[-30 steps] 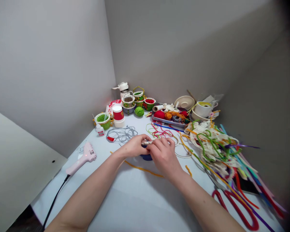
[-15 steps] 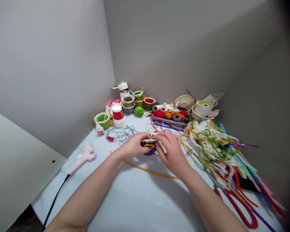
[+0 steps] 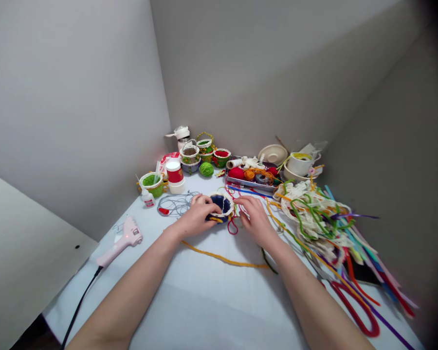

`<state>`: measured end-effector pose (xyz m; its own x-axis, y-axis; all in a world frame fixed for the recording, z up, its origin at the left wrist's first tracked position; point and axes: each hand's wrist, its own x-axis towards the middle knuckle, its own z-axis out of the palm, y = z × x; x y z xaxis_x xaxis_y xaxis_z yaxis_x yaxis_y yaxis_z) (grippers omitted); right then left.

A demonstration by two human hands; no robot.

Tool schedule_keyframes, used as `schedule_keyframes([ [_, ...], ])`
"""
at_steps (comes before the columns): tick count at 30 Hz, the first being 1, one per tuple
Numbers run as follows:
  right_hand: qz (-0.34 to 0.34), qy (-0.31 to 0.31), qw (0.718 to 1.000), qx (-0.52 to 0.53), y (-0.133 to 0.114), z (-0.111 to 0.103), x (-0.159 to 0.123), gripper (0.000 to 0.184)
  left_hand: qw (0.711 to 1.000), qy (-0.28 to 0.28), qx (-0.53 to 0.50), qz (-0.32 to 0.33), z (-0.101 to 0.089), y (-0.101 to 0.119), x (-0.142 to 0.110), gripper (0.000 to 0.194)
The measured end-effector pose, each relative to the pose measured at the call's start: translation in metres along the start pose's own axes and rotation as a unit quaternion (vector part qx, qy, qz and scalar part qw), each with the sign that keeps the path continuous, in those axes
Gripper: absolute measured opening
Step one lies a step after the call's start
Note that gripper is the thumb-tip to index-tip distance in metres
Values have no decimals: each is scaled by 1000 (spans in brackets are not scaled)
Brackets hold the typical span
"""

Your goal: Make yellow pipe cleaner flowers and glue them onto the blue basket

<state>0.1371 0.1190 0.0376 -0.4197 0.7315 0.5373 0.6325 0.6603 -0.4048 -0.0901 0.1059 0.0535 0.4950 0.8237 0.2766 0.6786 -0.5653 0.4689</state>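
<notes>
A small dark-blue basket with a white braided rim stands at mid-table, its opening tipped up into view. Yellow trim shows on its near side. My left hand grips its left wall, thumb toward the inside. On the other side, my right hand has its fingers stretched out and thumb apart. Its fingertips are close to the right rim; whether they touch is unclear. Red yarn loops on the table between the basket and my right hand. A yellow cord lies in front of both hands.
A pink glue gun lies left with its black cable. Behind it are a glue bottle, a green basket and grey cord. A tray holds yarn balls. Ribbons, lace and red-handled scissors fill the right.
The basket has tipped so its inside shows, after being mostly covered by the hands. My right hand has moved off it to the right. The view has shifted slightly.
</notes>
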Motion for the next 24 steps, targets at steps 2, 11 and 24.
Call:
schedule_keyframes([
  [2,2,-4,1000,4,1,0,-1,38,1000,-5,7,-3,-1,-1,-1,26],
  [11,5,3,1000,25,3,1,-3,39,999,11,37,17,-5,1,-18,57],
  [24,26,34,998,48,21,14,-7,36,933,270,-107,-214,22,-3,-62,32],
])
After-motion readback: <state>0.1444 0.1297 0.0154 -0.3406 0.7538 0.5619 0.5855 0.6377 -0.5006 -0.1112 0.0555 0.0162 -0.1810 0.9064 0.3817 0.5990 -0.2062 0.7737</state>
